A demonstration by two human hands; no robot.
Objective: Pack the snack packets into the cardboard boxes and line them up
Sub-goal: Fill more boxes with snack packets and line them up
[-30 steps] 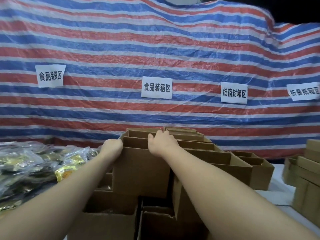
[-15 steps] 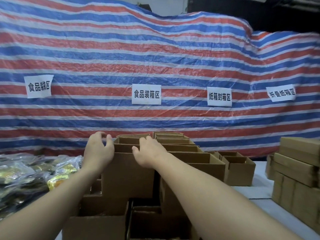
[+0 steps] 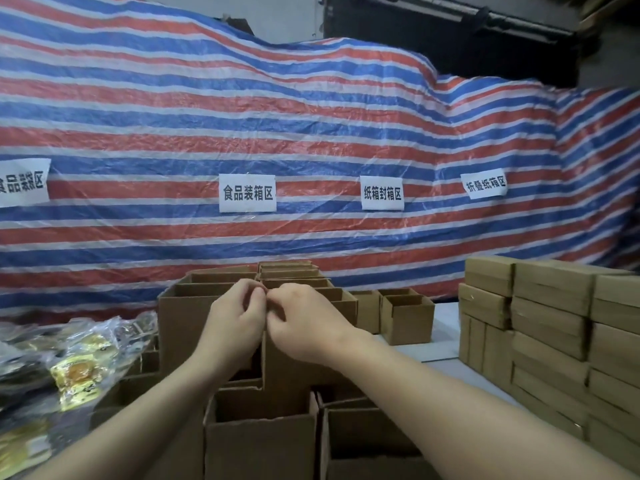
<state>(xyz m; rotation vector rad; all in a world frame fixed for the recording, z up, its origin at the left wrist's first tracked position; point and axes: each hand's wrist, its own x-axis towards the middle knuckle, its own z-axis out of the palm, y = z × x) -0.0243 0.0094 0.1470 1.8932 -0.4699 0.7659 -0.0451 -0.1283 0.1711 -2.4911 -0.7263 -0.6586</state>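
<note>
Several open brown cardboard boxes [image 3: 183, 327] are stacked in the middle of the table. My left hand [image 3: 232, 327] and my right hand [image 3: 308, 327] meet over the top layer. Their fingers are curled and their fingertips almost touch. They pinch the top rim where two upper boxes adjoin. What lies under the fingertips is hidden. A heap of snack packets [image 3: 79, 375] in clear and yellow wrapping lies to the left of the boxes. No packet is in either hand. Another open box [image 3: 259, 441] stands nearest to me, below my forearms.
Closed cardboard boxes [image 3: 550, 327] are piled at the right. Two small open boxes [image 3: 407, 320] stand on the white table [image 3: 446, 327] behind the stack. A red, white and blue striped tarp [image 3: 311, 140] with paper signs hangs across the back.
My hands have left the outer rim of the upper box and come together at the centre of the stack. The view has swung to the right and shows more of the closed boxes.
</note>
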